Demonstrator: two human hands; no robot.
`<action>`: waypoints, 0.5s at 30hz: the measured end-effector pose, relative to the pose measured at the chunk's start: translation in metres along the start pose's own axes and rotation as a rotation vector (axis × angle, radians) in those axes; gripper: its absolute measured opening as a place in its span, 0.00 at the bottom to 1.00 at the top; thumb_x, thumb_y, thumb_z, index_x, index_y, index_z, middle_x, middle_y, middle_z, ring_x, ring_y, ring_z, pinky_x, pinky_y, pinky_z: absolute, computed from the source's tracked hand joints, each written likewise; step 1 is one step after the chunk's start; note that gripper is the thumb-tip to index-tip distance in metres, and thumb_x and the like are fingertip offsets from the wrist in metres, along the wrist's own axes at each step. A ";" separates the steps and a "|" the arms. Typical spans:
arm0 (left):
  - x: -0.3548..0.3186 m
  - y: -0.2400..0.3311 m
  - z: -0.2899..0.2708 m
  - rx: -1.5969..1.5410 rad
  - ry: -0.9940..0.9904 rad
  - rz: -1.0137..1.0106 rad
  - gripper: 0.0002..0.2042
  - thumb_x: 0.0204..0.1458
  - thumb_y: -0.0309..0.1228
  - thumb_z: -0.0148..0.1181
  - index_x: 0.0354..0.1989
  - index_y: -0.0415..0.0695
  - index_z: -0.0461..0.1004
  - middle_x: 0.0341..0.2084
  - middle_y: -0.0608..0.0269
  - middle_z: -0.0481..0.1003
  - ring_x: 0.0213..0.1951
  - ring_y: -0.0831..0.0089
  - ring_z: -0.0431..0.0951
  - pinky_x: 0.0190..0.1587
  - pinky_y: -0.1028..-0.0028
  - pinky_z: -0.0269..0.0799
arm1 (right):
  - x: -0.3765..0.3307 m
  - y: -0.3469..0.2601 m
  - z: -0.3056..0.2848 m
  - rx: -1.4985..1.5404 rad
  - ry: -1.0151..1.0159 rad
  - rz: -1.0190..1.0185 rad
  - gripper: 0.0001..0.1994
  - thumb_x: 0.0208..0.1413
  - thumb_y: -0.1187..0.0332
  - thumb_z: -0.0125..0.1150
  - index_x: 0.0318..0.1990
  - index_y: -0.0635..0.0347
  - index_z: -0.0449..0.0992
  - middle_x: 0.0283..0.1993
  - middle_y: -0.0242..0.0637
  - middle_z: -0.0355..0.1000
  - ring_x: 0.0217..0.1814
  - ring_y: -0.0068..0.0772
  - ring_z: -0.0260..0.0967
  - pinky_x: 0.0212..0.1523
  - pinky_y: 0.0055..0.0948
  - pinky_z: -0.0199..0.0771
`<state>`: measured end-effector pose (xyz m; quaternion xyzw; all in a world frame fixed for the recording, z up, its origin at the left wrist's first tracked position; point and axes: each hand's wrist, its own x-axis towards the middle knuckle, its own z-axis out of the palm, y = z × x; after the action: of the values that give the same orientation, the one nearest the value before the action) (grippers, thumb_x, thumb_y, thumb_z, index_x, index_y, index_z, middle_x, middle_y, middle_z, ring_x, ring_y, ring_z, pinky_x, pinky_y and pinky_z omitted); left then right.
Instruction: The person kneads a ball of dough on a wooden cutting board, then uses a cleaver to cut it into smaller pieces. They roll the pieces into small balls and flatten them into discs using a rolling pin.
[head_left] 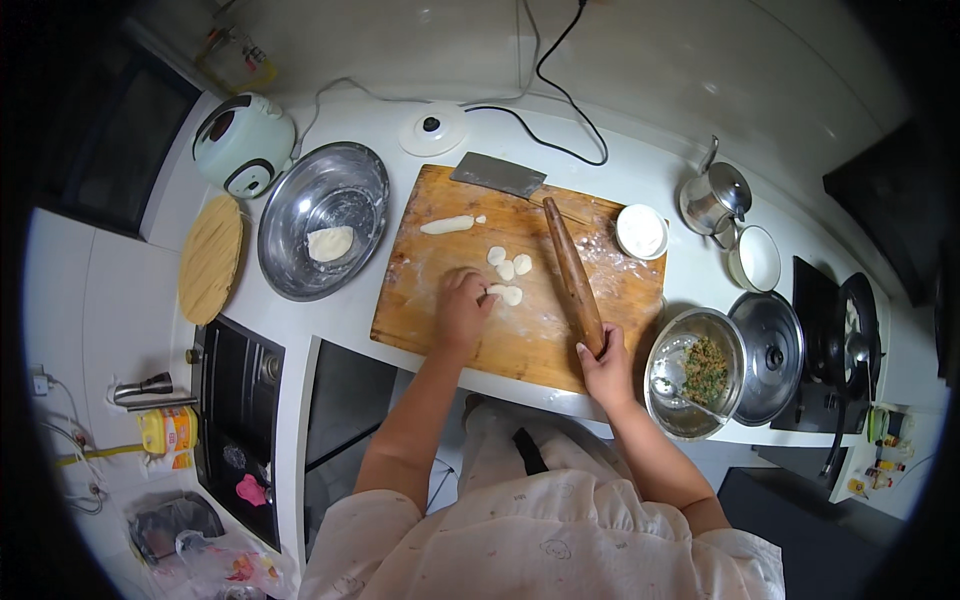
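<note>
My right hand (607,370) is closed round the near end of a long wooden rolling pin (573,275), which lies slanted across the right part of a floured wooden board (420,330). The fingers of my left hand (463,305) are curled in at a small piece of dough (490,294), partly hidden by the fingertips. Right beside it is another flattened dough piece (510,295). Several small dough pieces (506,270) lie just beyond. Farther left on the board rests a dough roll (447,225) with a little bit at its end. A cleaver (498,174) lies at the far edge.
Left of the board stands a steel basin (372,205) holding a dough lump (330,243). A white bowl of flour (641,232) sits at the board's right corner. A steel bowl of filling (660,400) with a spoon, a lid (768,355) and a kettle (715,195) stand to the right.
</note>
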<state>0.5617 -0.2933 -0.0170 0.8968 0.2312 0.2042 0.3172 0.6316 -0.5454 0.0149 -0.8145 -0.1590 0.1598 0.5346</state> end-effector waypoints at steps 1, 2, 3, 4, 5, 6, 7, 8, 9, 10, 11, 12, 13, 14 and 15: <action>-0.001 -0.001 -0.001 -0.060 -0.059 -0.062 0.08 0.43 0.27 0.67 0.33 0.45 0.76 0.39 0.58 0.75 0.45 0.56 0.72 0.48 0.63 0.69 | 0.003 0.000 0.002 -0.003 0.000 0.028 0.18 0.51 0.77 0.61 0.48 0.62 0.62 0.40 0.45 0.70 0.43 0.39 0.69 0.46 0.30 0.68; -0.006 0.000 -0.001 -0.094 -0.116 -0.146 0.09 0.44 0.27 0.66 0.34 0.46 0.76 0.39 0.59 0.75 0.46 0.58 0.72 0.48 0.64 0.69 | 0.004 -0.003 0.004 -0.006 -0.001 0.058 0.18 0.52 0.78 0.61 0.48 0.63 0.62 0.40 0.42 0.69 0.43 0.34 0.67 0.47 0.27 0.66; -0.013 0.003 -0.003 -0.128 -0.172 -0.229 0.09 0.44 0.27 0.65 0.35 0.46 0.76 0.39 0.60 0.75 0.46 0.59 0.72 0.48 0.66 0.69 | 0.006 -0.005 0.006 -0.008 -0.002 0.089 0.18 0.52 0.79 0.61 0.48 0.63 0.62 0.41 0.40 0.68 0.44 0.29 0.66 0.49 0.25 0.65; -0.019 0.005 -0.006 -0.164 -0.227 -0.312 0.09 0.45 0.26 0.64 0.37 0.46 0.76 0.40 0.61 0.76 0.46 0.60 0.73 0.49 0.67 0.70 | 0.008 -0.001 0.009 -0.031 0.002 0.023 0.20 0.51 0.78 0.61 0.50 0.62 0.61 0.40 0.43 0.69 0.43 0.36 0.68 0.47 0.29 0.67; -0.023 0.008 -0.009 -0.096 -0.198 -0.139 0.10 0.46 0.26 0.63 0.38 0.46 0.76 0.41 0.61 0.76 0.47 0.60 0.73 0.49 0.67 0.70 | 0.009 0.004 0.011 -0.055 0.008 -0.039 0.21 0.51 0.77 0.62 0.51 0.61 0.60 0.39 0.47 0.70 0.43 0.44 0.70 0.45 0.33 0.69; -0.027 0.011 -0.013 -0.027 -0.168 0.035 0.10 0.47 0.25 0.62 0.40 0.46 0.76 0.42 0.61 0.76 0.47 0.60 0.73 0.50 0.67 0.70 | 0.008 0.007 0.012 -0.079 0.015 -0.102 0.23 0.50 0.75 0.62 0.52 0.60 0.59 0.38 0.50 0.72 0.42 0.51 0.72 0.43 0.37 0.71; -0.031 0.012 -0.015 0.041 -0.138 0.208 0.11 0.48 0.24 0.60 0.41 0.46 0.76 0.43 0.61 0.76 0.47 0.60 0.74 0.50 0.67 0.70 | 0.007 0.010 0.013 -0.091 -0.012 -0.070 0.23 0.50 0.75 0.62 0.53 0.60 0.60 0.39 0.50 0.72 0.43 0.52 0.72 0.43 0.38 0.71; -0.036 0.007 -0.014 0.003 -0.175 0.215 0.12 0.49 0.24 0.58 0.43 0.47 0.76 0.44 0.61 0.76 0.48 0.60 0.74 0.51 0.67 0.70 | 0.007 0.008 0.014 -0.101 -0.042 -0.043 0.24 0.50 0.75 0.62 0.53 0.60 0.60 0.39 0.51 0.72 0.43 0.53 0.72 0.44 0.39 0.71; -0.041 -0.003 -0.013 -0.036 -0.212 0.221 0.13 0.49 0.23 0.57 0.45 0.47 0.76 0.45 0.60 0.76 0.49 0.60 0.74 0.52 0.67 0.70 | 0.007 0.006 0.015 -0.111 -0.071 -0.017 0.24 0.50 0.75 0.63 0.54 0.59 0.60 0.39 0.51 0.73 0.44 0.54 0.72 0.44 0.40 0.71; -0.047 -0.011 -0.015 -0.075 -0.248 0.228 0.15 0.50 0.22 0.55 0.47 0.47 0.76 0.47 0.60 0.76 0.50 0.60 0.74 0.54 0.68 0.69 | 0.007 0.002 0.016 -0.127 -0.084 -0.034 0.24 0.49 0.75 0.63 0.54 0.59 0.61 0.39 0.50 0.73 0.44 0.54 0.72 0.44 0.40 0.71; -0.049 -0.012 -0.021 -0.083 -0.223 0.184 0.15 0.50 0.22 0.55 0.48 0.46 0.75 0.48 0.59 0.75 0.52 0.59 0.73 0.54 0.68 0.69 | 0.008 -0.004 0.015 -0.142 -0.092 -0.048 0.24 0.49 0.75 0.63 0.54 0.59 0.63 0.39 0.50 0.73 0.45 0.54 0.72 0.45 0.40 0.71; -0.051 -0.012 -0.029 -0.091 -0.199 0.141 0.16 0.50 0.22 0.54 0.49 0.45 0.75 0.49 0.58 0.74 0.53 0.59 0.72 0.55 0.68 0.68 | 0.009 -0.010 0.015 -0.157 -0.100 -0.063 0.23 0.49 0.75 0.63 0.53 0.59 0.64 0.40 0.50 0.73 0.45 0.54 0.71 0.45 0.40 0.71; -0.055 -0.014 -0.035 -0.098 -0.174 0.098 0.17 0.50 0.21 0.54 0.49 0.44 0.75 0.50 0.56 0.74 0.54 0.58 0.72 0.56 0.68 0.67 | 0.011 -0.013 0.015 -0.179 -0.125 -0.118 0.23 0.48 0.75 0.63 0.53 0.59 0.65 0.42 0.48 0.73 0.46 0.51 0.71 0.46 0.38 0.71; -0.061 -0.017 -0.043 -0.028 -0.086 0.060 0.17 0.50 0.22 0.53 0.50 0.44 0.74 0.51 0.55 0.73 0.55 0.58 0.71 0.57 0.66 0.66 | 0.015 -0.017 0.015 -0.200 -0.148 -0.177 0.22 0.48 0.76 0.64 0.52 0.60 0.67 0.44 0.47 0.72 0.46 0.49 0.71 0.48 0.36 0.71; -0.069 -0.021 -0.050 0.041 0.002 0.023 0.17 0.51 0.22 0.53 0.50 0.43 0.74 0.53 0.54 0.72 0.57 0.57 0.70 0.59 0.65 0.65 | 0.019 -0.020 0.015 -0.222 -0.170 -0.236 0.22 0.48 0.76 0.65 0.52 0.61 0.68 0.46 0.46 0.71 0.47 0.46 0.71 0.49 0.34 0.70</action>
<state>0.4743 -0.2924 -0.0097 0.9055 0.2253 0.2040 0.2960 0.6403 -0.5172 0.0262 -0.8277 -0.3149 0.1459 0.4410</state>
